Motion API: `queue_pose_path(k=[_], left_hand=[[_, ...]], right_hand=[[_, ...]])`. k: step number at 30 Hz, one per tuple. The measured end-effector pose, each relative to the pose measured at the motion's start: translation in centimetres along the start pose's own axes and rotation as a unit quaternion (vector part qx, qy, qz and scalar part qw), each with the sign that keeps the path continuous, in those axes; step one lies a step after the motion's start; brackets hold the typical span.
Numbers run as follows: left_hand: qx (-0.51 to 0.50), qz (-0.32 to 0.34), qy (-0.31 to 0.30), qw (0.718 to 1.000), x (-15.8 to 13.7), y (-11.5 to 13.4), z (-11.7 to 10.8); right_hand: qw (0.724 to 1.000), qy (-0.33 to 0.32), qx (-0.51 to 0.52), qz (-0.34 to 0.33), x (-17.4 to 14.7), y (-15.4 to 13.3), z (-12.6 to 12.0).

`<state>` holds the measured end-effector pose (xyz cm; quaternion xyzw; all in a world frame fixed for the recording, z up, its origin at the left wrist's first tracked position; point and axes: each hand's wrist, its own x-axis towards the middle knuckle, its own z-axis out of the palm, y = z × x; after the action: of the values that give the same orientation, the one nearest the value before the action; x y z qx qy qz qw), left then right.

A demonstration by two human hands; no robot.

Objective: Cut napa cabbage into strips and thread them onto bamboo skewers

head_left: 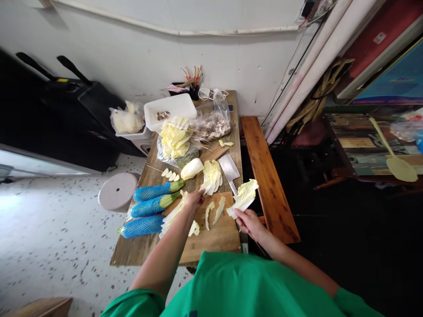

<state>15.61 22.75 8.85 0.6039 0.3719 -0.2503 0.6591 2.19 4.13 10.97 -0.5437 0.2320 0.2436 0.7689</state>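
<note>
My right hand [250, 223] is closed on the white stem end of a napa cabbage leaf [246, 193], held up past the table's right edge. A thin stick shows just below this hand. My left hand [195, 199] reaches over the table with its fingers closed at the lower edge of stacked cabbage leaves [211, 176]. More cut leaves [174, 215] lie partly behind my left forearm. Leaf strips [218, 210] rest on the wooden cutting board [214, 242]. Beyond it lies a cleaver [229, 167], its handle toward me.
Blue-netted zucchini [143, 226] lie at the left, near a small cabbage head [192, 168]. Farther back are skewered leaves [175, 138], bamboo skewers [214, 152], a bag of mushrooms [214, 125] and a white tub [170, 105]. A wooden bench [269, 180] stands right, a stool [118, 191] left.
</note>
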Motion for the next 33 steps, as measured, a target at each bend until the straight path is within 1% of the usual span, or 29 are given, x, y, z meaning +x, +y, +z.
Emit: queue_pose_path(k=[3,7,11,15,18,23,33], left_hand=[[-0.062,-0.019,-0.022,0.998,-2.7,-1.9,-1.2],[-0.144,-0.004,-0.052,0.988,-6.6,-4.3,-3.1],[-0.199,-0.009,-0.083,0.976,-8.9,-5.2,-4.8],[-0.233,-0.023,-0.119,0.965,-10.1,-5.2,-6.1],[-0.238,-0.030,-0.138,0.961,-10.8,-5.1,-6.8],[-0.230,-0.030,-0.135,0.963,-11.6,-5.1,-7.2],[-0.222,-0.023,-0.137,0.965,-12.5,-4.9,-7.2]], right_hand=[[0.999,-0.011,-0.044,0.000,-0.3,0.3,1.0],[0.995,-0.031,-0.097,0.021,-1.7,1.0,2.7],[0.990,-0.063,-0.115,0.052,-3.9,1.0,4.2],[0.988,-0.068,-0.125,0.060,-6.0,0.4,5.4],[0.988,-0.068,-0.125,0.066,-7.1,0.1,5.8],[0.989,-0.060,-0.117,0.069,-8.0,0.2,5.8],[0.989,-0.067,-0.109,0.071,-8.6,0.5,5.8]])
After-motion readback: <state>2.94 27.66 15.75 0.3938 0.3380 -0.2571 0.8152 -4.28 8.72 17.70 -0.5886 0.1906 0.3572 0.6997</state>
